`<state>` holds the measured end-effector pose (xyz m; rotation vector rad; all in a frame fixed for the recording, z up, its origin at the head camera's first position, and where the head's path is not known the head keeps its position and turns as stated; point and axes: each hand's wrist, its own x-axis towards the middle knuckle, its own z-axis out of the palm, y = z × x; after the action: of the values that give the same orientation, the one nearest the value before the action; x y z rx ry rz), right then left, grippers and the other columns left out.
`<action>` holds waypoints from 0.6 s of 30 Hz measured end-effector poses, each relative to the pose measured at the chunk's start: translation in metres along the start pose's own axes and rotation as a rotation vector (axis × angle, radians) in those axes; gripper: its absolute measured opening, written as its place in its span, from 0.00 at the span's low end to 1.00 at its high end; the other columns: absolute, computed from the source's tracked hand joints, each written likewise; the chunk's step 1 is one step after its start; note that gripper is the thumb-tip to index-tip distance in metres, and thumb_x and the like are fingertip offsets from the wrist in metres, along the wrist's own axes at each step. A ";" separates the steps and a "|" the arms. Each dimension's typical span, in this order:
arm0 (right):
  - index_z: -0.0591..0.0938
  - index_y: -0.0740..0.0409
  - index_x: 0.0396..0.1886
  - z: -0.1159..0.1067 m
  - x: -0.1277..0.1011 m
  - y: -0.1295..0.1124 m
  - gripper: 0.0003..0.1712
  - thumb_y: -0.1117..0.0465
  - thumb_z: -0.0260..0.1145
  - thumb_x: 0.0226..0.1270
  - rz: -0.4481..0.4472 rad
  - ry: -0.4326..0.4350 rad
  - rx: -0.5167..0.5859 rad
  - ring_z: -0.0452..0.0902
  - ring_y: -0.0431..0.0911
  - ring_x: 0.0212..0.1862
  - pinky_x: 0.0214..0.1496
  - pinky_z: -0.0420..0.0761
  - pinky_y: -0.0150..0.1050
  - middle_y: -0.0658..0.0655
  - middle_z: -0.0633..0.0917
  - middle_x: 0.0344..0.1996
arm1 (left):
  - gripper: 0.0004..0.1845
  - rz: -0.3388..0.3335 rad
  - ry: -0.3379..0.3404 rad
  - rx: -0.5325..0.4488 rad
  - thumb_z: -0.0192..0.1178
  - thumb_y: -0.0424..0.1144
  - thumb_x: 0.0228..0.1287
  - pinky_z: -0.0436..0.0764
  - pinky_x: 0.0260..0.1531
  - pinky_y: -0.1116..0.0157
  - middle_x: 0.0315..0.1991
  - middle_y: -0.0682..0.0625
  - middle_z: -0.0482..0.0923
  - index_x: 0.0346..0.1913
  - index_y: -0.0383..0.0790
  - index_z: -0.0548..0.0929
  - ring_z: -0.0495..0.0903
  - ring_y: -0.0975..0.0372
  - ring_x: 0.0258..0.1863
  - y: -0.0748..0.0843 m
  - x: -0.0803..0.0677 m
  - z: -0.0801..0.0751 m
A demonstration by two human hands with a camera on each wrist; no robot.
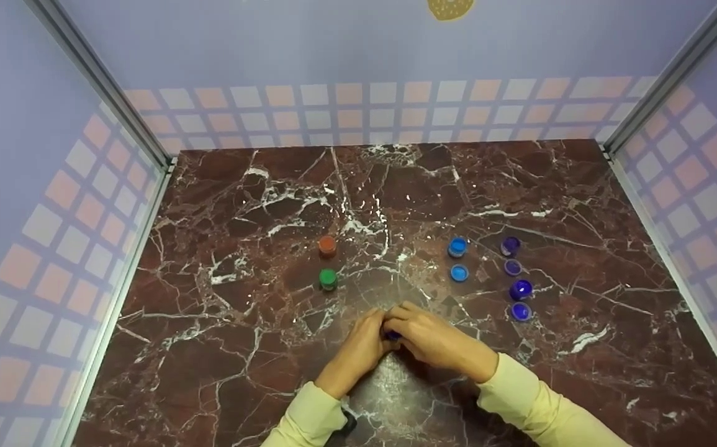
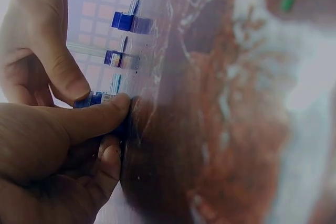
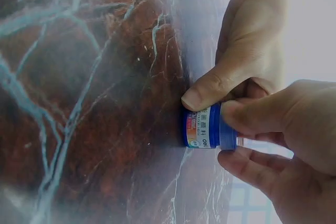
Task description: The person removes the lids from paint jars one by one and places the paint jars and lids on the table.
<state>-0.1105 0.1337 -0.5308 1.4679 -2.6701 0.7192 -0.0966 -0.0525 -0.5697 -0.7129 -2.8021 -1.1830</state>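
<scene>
Right wrist view shows it best: a small blue paint jar (image 3: 205,127) with a white label stands on the marble desk (image 3: 94,103), its blue lid (image 3: 228,129) still on, and both hands meet on it. The left hand (image 3: 247,45) presses its thumb against the jar's body near the desk, fingers curled about it, while the right hand (image 3: 283,150) pinches the lid between thumb and fingers — both are clenched on the jar, neither released. In the head view the jar (image 1: 391,335) is nearly hidden, only a sliver of blue showing between the left hand (image 1: 358,351) and the right hand (image 1: 436,338), at the near middle of the desk (image 1: 240,372); pale yellow sleeves cover both forearms. Outward from there, to the left and farther back, a green-capped jar (image 1: 328,278) stands just in front of an orange-capped jar (image 1: 328,246). To the right, a light blue jar (image 1: 457,247) has its light blue lid (image 1: 459,273) lying just beside it; farther right a purple jar (image 1: 510,246), a purple lid (image 1: 513,267), a dark blue jar (image 1: 521,289) and a dark blue lid (image 1: 521,311) form a column. Walls with a checked pattern — peach and pale squares — close the desk in on three sides.
</scene>
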 end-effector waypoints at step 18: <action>0.90 0.58 0.44 0.002 -0.006 0.012 0.15 0.73 0.72 0.57 -0.055 0.070 0.103 0.78 0.50 0.53 0.60 0.79 0.43 0.54 0.87 0.50 | 0.16 -0.044 -0.041 -0.042 0.78 0.32 0.52 0.79 0.37 0.59 0.33 0.50 0.77 0.41 0.36 0.82 0.78 0.57 0.35 0.000 0.002 -0.002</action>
<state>-0.1164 0.1428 -0.5381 1.5030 -2.5664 0.8988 -0.0988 -0.0531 -0.5677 -0.6894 -2.8490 -1.2525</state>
